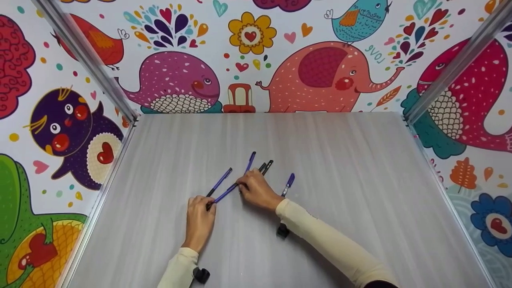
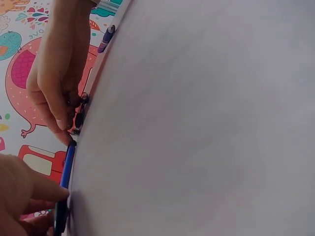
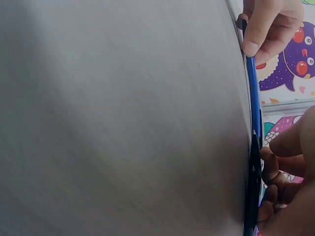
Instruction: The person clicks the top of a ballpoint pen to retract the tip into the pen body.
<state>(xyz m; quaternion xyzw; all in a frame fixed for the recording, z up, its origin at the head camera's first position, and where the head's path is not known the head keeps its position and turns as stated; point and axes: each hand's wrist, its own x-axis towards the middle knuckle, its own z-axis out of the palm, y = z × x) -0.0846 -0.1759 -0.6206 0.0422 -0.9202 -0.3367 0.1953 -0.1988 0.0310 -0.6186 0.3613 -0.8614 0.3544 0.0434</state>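
Observation:
My left hand [image 1: 201, 218] pinches the dark lower end of a blue pen [image 1: 226, 193] that slants up to the right on the table. At that pen's upper end, my right hand [image 1: 258, 190] has curled fingers holding the tip; the fingertips are partly hidden. Just left of it, another blue pen [image 1: 220, 181] lies nearly parallel, its lower end by my left fingers. Beyond my right hand lie a blue pen [image 1: 251, 160] and two black pens [image 1: 268, 167], partly covered by the hand. A blue-capped pen [image 1: 290, 182] lies right of my right wrist.
The grey wood-grain table [image 1: 340, 160] extends around the pens. Metal rails [image 1: 102, 200] edge its sides. Walls with cartoon animals [image 1: 320, 80] stand behind and beside it. A small black device [image 1: 283, 231] sits at my right wrist, another [image 1: 201, 275] at my left.

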